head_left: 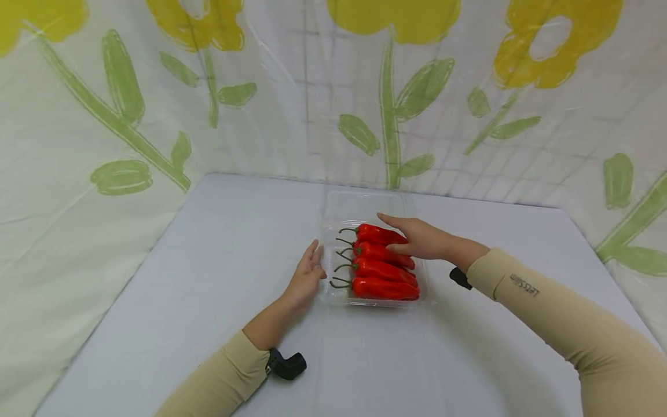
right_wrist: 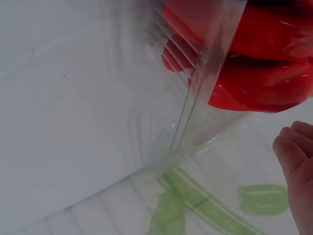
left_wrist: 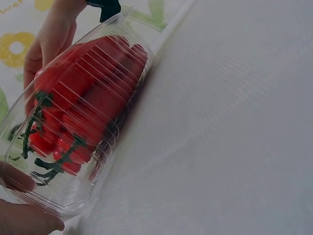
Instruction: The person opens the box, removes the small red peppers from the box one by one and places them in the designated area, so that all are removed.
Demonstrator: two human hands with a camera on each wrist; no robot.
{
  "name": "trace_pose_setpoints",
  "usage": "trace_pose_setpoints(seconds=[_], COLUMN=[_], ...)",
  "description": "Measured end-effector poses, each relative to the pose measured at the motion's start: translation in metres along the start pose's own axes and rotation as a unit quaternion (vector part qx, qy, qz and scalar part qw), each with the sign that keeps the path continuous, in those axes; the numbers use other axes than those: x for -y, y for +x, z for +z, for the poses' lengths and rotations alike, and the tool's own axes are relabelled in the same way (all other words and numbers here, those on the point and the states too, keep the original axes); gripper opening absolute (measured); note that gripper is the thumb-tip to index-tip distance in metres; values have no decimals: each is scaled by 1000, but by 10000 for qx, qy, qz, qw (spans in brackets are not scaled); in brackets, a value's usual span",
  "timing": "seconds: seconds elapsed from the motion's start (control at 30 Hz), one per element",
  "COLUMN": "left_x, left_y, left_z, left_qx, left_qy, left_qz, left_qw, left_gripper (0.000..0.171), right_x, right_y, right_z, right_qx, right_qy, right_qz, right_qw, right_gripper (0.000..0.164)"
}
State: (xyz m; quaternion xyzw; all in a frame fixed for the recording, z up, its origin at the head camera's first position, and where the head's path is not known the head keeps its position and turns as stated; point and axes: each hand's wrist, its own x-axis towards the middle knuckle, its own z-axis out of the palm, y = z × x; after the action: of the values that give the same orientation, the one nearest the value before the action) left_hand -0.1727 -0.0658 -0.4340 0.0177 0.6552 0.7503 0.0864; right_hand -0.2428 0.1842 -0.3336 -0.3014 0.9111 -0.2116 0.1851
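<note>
Several red peppers (head_left: 383, 267) with green stems pointing left lie side by side in a clear plastic clamshell box (head_left: 423, 292). My left hand (head_left: 304, 281) is at the box's left end, its fingers extended along the side and the thumb by the rim. The left wrist view shows the thumb (left_wrist: 29, 219) outside the clear wall and a finger seen through it. Over the right part of the farthest peppers is my right hand (head_left: 423, 237), thumb and fingers spread apart. In the right wrist view its fingers (right_wrist: 293, 152) appear beside the peppers, extended.
The box's clear lid (head_left: 365, 204) lies folded back toward the far edge of the white table (head_left: 234, 231). Behind the table hangs a pale cloth (head_left: 276, 139) printed with yellow flowers. Small black devices (head_left: 288, 366) are worn at both wrists.
</note>
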Motion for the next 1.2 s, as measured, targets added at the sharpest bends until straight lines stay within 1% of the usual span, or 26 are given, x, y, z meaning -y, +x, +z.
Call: trace_pose_setpoints(seconds=[0.13, 0.27, 0.4, 0.6, 0.77, 0.87, 1.0, 1.2], left_x=[0, 0, -1, 0, 1, 1, 1, 0], left_y=[1, 0, 1, 1, -1, -1, -1, -1], left_z=[0, -1, -1, -1, -1, -1, -1, -1], left_qx=[38, -3, -27, 34, 25, 19, 4, 20], left_qy=[-3, -51, -1, 82, 28, -12, -15, -22], left_qz=[28, 27, 26, 35, 27, 30, -19, -30], left_qw=[10000, 10000, 10000, 10000, 10000, 10000, 10000, 10000], left_gripper=[80, 80, 79, 79, 80, 80, 79, 79], right_x=[5, 9, 12, 13, 10, 8, 6, 4], right_y=[4, 10, 17, 23, 29, 33, 37, 37], right_z=[0, 1, 2, 5, 6, 6, 6, 6], right_qx=[118, 272, 324, 334, 345, 405, 456, 336], right_qy=[-130, -194, -363, -361, -423, -354, -366, -332], right_qz=[-183, -410, -503, -382, -365, -252, -201, -227], right_qw=[9997, 9986, 9975, 9981, 9978, 9982, 9981, 9986], right_gripper=[70, 67, 64, 62, 61, 61, 58, 55])
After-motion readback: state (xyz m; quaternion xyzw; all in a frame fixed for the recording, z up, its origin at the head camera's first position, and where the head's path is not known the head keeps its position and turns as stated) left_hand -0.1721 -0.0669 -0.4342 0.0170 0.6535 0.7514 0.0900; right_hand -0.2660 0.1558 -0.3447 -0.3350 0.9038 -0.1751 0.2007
